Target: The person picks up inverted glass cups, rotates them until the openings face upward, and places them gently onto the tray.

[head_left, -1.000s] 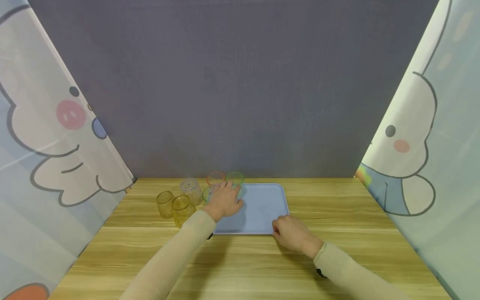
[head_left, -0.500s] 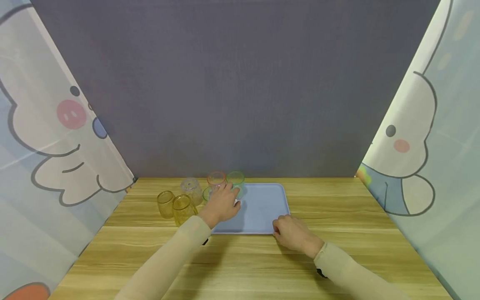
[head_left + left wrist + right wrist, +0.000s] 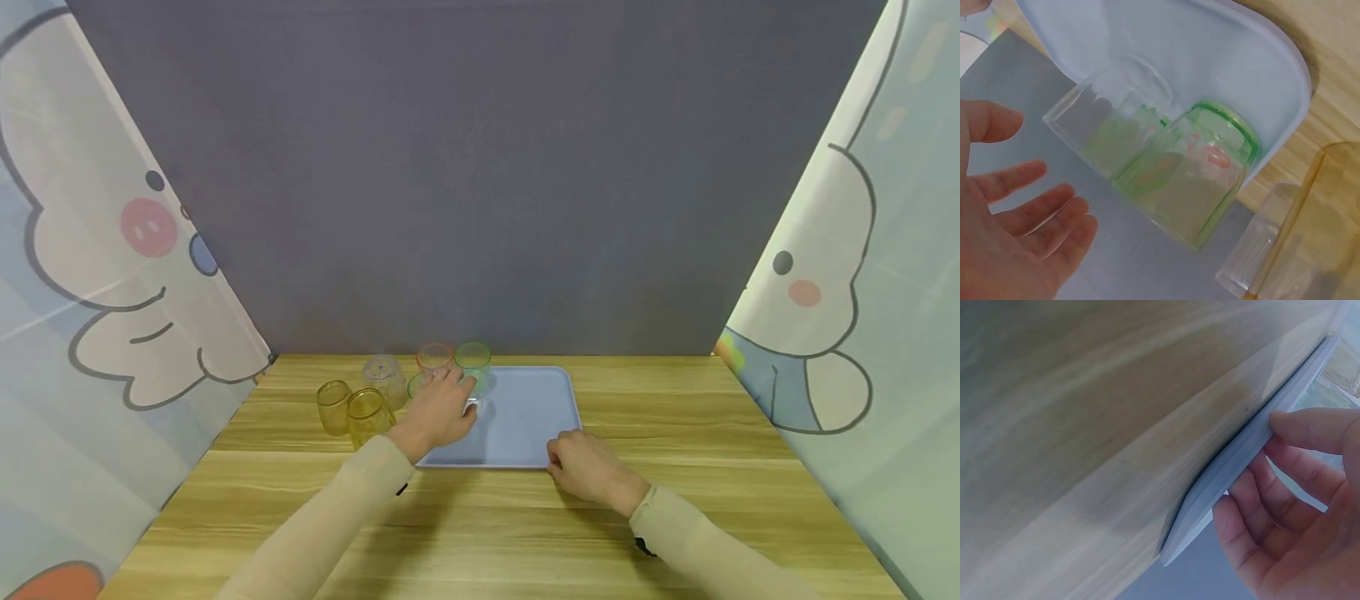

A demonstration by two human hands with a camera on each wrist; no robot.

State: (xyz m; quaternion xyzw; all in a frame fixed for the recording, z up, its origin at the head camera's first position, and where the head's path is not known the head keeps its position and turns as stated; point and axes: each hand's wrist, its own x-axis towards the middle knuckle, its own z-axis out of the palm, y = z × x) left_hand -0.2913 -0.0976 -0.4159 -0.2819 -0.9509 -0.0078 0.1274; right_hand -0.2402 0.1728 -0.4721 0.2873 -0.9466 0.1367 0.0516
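My left hand [image 3: 441, 412] hovers over the left part of a light blue tray [image 3: 528, 429], fingers loosely spread and holding nothing. In the left wrist view, a clear glass [image 3: 1085, 106] and a green-rimmed glass [image 3: 1225, 128] stand on the tray, a small gap from the fingers. From the head, a red-rimmed glass [image 3: 435, 353] and a green-tinted glass [image 3: 474, 360] show beyond the hand, which hides the tray's left side. My right hand [image 3: 592, 471] holds the tray's near right corner, thumb [image 3: 1297, 425] on the outer edge and the other fingers curled at the rim.
Left of the tray, two amber glasses [image 3: 369, 415] stand on the wooden table [image 3: 480, 533]. Behind them is a clear glass [image 3: 386, 382], bottom up. A grey panel [image 3: 480, 208] closes off the back, and printed curtains [image 3: 817, 350] hang at both sides.
My left hand has drawn back slightly toward me and to the left, away from the glasses at the back. The right hand stays at the tray's corner; the glasses hold their places.
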